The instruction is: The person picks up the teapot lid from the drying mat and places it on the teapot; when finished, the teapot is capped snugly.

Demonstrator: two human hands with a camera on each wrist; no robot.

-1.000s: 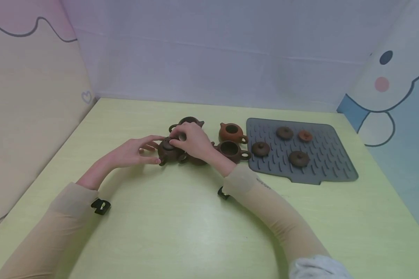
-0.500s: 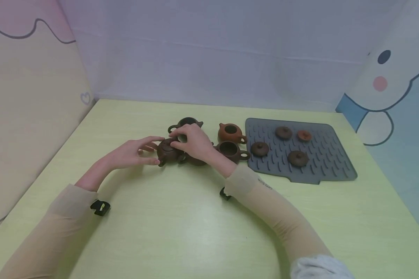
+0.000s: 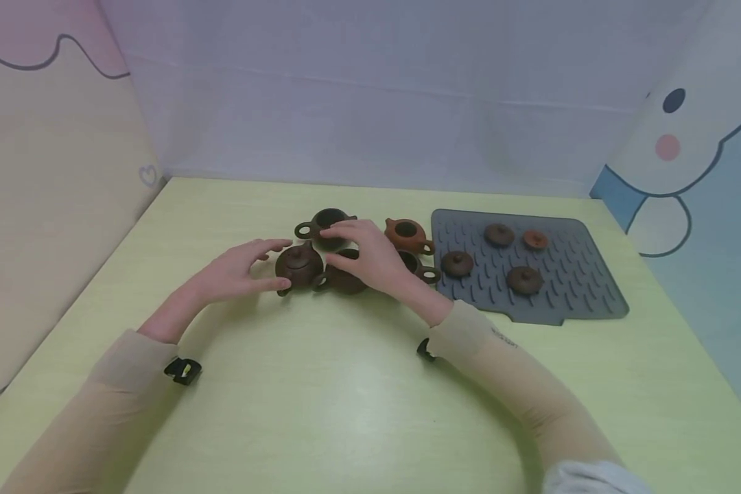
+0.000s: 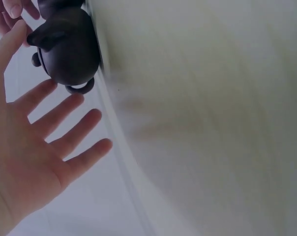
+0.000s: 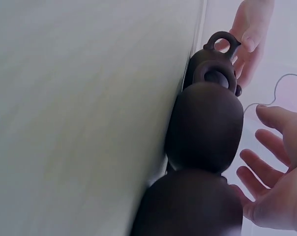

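Observation:
A dark brown teapot [image 3: 299, 267] with its lid on stands at the left of a group of small clay teapots. My left hand [image 3: 237, 271] is around its left side, thumb and forefinger at the pot; in the left wrist view the fingers are straight and spread. Right of that pot is a lidless dark teapot [image 3: 346, 281], with my right hand [image 3: 375, 257] over it, fingers extended and holding nothing. The right hand partly hides another lidless dark teapot [image 3: 431, 275]. Behind stand a dark lidless teapot [image 3: 315, 228] and a reddish one [image 3: 401, 241].
To the right lies a grey ridged mat [image 3: 583, 291]. On it are brown lids, among them a near one [image 3: 525, 280] and a left one [image 3: 457, 264], plus a reddish lid [image 3: 535, 240]. A pale curtain [image 3: 370, 103] rises behind the table.
My right hand has let go of the lid on the left teapot and moved right, its fingers opening. The lid now sits on that pot with its knob showing. The left hand has stayed nearly still.

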